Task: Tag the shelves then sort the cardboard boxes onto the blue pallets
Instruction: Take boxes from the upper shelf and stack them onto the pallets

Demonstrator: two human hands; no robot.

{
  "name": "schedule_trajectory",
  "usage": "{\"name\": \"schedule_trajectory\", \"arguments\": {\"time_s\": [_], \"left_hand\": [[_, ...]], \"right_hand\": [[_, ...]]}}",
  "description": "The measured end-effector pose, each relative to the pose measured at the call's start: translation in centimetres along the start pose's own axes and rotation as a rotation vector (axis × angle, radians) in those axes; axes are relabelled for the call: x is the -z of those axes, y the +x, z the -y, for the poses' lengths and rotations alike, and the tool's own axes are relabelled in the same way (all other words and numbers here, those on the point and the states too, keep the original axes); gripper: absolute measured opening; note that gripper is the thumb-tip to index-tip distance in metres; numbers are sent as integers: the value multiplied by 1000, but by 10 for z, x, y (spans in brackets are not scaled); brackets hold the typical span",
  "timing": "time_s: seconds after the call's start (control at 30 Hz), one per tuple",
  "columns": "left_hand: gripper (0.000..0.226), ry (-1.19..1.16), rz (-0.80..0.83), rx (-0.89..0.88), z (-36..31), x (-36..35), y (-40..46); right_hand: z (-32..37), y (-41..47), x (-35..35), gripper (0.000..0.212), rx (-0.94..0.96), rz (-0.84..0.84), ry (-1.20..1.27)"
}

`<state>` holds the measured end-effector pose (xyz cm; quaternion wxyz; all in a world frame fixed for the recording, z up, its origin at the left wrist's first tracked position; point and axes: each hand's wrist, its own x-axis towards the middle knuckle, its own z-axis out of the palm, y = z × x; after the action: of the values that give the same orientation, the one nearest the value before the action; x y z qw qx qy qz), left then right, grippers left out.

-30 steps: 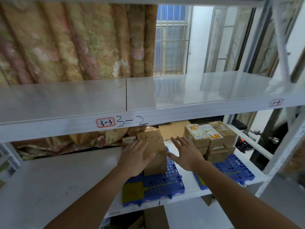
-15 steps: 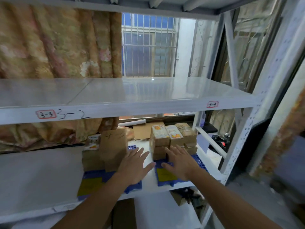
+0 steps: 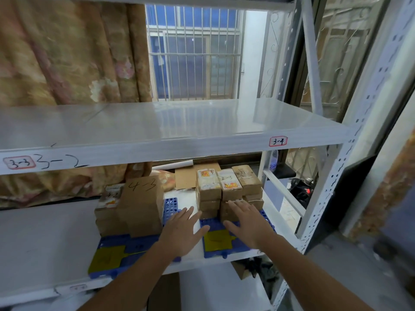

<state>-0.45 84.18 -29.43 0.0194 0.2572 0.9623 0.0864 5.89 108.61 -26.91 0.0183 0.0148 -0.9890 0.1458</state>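
Note:
Two blue pallets sit on the lower white shelf. The left pallet (image 3: 107, 245) carries a tall cardboard box marked 4-3 (image 3: 142, 204) and a smaller box (image 3: 107, 209) beside it. The right pallet (image 3: 238, 248) holds a stack of small cardboard boxes (image 3: 226, 189). My left hand (image 3: 182, 230) hovers flat with spread fingers between the pallets, holding nothing. My right hand (image 3: 247, 221) is flat above the right pallet, its fingertips at the stack's front. The upper shelf edge bears red-framed tags 3-3 (image 3: 19, 163) and 3-4 (image 3: 278, 141).
The glossy upper shelf (image 3: 179, 124) is bare. A floral curtain (image 3: 67, 55) hangs behind on the left and a barred window (image 3: 193, 55) on the right. White perforated uprights (image 3: 332, 187) stand at the right. Yellow labels (image 3: 216, 240) lie on both pallets.
The view has swung right and the hands have left the 4-3 box. Both hands shifted right toward the right pallet's stack, still holding nothing.

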Motion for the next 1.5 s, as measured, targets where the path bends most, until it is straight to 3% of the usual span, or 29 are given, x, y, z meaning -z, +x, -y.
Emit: {"name": "schedule_trajectory", "arguments": {"time_s": [0.27, 0.5, 0.6, 0.87, 1.0, 1.17, 1.4, 1.5], "left_hand": [[74, -161, -29, 63, 9, -4, 57], [73, -714, -125, 266, 5, -23, 102], [71, -800, -143, 313, 5, -32, 120], [76, -1301, -216, 488, -22, -42, 160], [87, -1360, -271, 530, -29, -50, 175], [86, -1406, -307, 596, -25, -65, 182], [99, -1433, -307, 660, -17, -82, 189], [94, -1417, -299, 682, -14, -82, 190]], "right_hand": [[-33, 44, 21, 69, -115, -133, 131], [-87, 66, 30, 61, -240, -166, 312], [-111, 78, 32, 54, -227, -165, 359], [-161, 122, 16, 61, -420, -104, 691], [-174, 142, 11, 59, -527, -92, 913], [-175, 154, 9, 28, -477, -16, 1100], [-175, 160, -10, 42, -504, 81, 1236], [-174, 158, -6, 36, -502, 97, 1235]]}}
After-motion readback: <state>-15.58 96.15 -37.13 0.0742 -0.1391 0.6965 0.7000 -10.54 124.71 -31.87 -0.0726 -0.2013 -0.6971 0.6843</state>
